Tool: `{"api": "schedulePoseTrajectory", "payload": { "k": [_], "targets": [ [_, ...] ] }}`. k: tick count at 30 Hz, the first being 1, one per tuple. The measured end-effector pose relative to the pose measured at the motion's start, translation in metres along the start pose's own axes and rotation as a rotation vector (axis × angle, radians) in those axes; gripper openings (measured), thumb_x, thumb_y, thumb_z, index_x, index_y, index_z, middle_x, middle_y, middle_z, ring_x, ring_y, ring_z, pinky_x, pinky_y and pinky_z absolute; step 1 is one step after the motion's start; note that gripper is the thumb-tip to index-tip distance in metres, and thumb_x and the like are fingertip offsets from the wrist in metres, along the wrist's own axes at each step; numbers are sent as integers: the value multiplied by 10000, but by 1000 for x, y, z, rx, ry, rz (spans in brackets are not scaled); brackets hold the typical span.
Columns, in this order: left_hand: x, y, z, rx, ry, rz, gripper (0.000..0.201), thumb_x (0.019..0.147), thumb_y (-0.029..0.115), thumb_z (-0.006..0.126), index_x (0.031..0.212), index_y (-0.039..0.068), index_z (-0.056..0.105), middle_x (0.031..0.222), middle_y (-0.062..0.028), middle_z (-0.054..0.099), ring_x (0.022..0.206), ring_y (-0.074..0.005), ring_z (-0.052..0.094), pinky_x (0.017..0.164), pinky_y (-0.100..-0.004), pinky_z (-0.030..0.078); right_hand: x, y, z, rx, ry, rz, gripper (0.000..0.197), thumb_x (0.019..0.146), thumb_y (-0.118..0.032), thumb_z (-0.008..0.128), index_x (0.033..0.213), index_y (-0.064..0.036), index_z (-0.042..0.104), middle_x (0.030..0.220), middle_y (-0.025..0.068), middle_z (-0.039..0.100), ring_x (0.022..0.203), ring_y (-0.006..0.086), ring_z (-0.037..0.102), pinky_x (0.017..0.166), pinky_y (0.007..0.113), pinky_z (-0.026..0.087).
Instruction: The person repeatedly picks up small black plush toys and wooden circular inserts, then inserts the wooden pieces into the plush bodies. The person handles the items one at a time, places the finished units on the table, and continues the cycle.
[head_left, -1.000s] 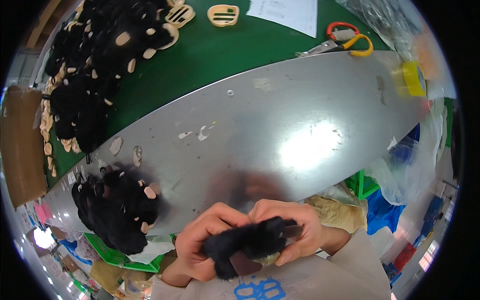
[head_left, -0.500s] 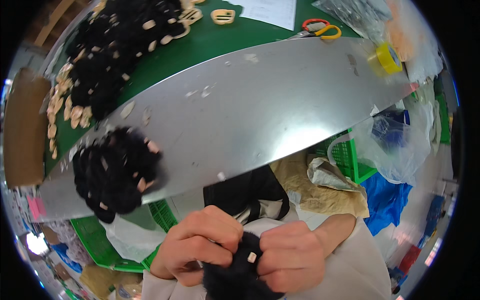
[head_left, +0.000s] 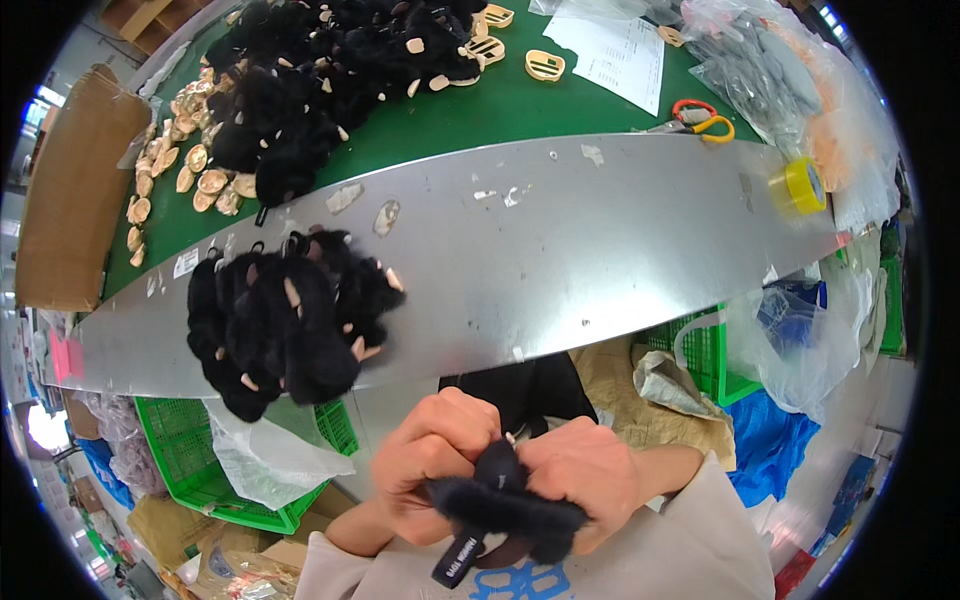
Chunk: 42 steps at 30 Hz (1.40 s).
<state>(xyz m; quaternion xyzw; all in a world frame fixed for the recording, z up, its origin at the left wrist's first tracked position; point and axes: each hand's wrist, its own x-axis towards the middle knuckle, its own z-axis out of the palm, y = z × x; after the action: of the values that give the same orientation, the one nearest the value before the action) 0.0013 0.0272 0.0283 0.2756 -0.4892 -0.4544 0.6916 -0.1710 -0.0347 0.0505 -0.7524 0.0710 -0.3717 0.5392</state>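
A small black plush piece (head_left: pixel 515 508) is gripped between my two hands, close in front of my body. My left hand (head_left: pixel 432 460) has its fingers curled tight on one side of it. On the other side, my right hand (head_left: pixel 585 478) is closed in a fist around its edge. A black strap-like label (head_left: pixel 458 562) with light print hangs from the plush at the lower left. Where the fingertips press in cannot be seen. A pile of similar black plush pieces (head_left: pixel 275 335) with pale pink bits lies on the metal table edge to the left.
On the green tabletop (head_left: pixel 500 110) lie a larger black plush heap (head_left: pixel 370 50), beige oval parts (head_left: pixel 212 182), a paper sheet (head_left: pixel 615 55), scissors (head_left: pixel 705 122) and yellow tape (head_left: pixel 800 187). Green crates (head_left: pixel 165 450) and a blue sheet (head_left: pixel 770 430) sit below; a cardboard piece (head_left: pixel 80 190) stands left.
The plush has been turned in my hands, so its hanging label now shows at the bottom. The view has shifted, and the table's things appear further right.
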Motion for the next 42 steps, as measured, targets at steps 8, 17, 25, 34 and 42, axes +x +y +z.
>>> {"api": "schedulePoseTrajectory", "payload": {
  "k": [8, 17, 25, 34, 42],
  "targets": [
    [48, -43, 1, 402, 33, 42, 341, 737, 149, 824, 887, 9, 553, 990, -151, 584, 880, -296, 627, 717, -373, 519, 23, 54, -39, -314, 447, -150, 181, 630, 17, 700, 776, 49, 598, 709, 113, 595, 509, 208, 520, 435, 280, 423],
    [48, -56, 28, 549, 559, -177, 290, 789, 184, 759, 922, -29, 614, 1025, -163, 613, 922, -286, 636, 846, -404, 521, 21, 47, -18, -603, 543, 8, 317, 666, -163, 747, 945, -39, 660, 961, 93, 639, 799, 227, 546, 672, 363, 457],
    [33, -48, 14, 254, 170, -254, 640, 739, 315, 822, 1171, -32, 504, 1204, -185, 554, 1117, -233, 561, 958, -356, 439, -6, 56, -20, -610, 589, -87, 156, 742, -245, 714, 814, -110, 690, 906, 43, 615, 879, 258, 572, 832, 443, 489],
    [24, 5, 9, 375, 157, -334, 583, 761, -7, 706, 1297, -36, 478, 1170, -132, 606, 1067, -167, 598, 910, -271, 470, 1, 50, -12, -738, 362, -302, 149, 699, -53, 708, 840, -86, 675, 989, 61, 626, 920, 256, 643, 844, 427, 558],
    [16, -6, 3, 646, 233, -235, 334, 757, 22, 687, 1070, -79, 626, 943, -101, 677, 839, -136, 613, 804, -254, 493, 6, 48, -6, -418, 269, 7, 422, 775, -118, 737, 1165, 1, 626, 1109, 191, 633, 951, 345, 643, 803, 421, 526]
  ]
}}
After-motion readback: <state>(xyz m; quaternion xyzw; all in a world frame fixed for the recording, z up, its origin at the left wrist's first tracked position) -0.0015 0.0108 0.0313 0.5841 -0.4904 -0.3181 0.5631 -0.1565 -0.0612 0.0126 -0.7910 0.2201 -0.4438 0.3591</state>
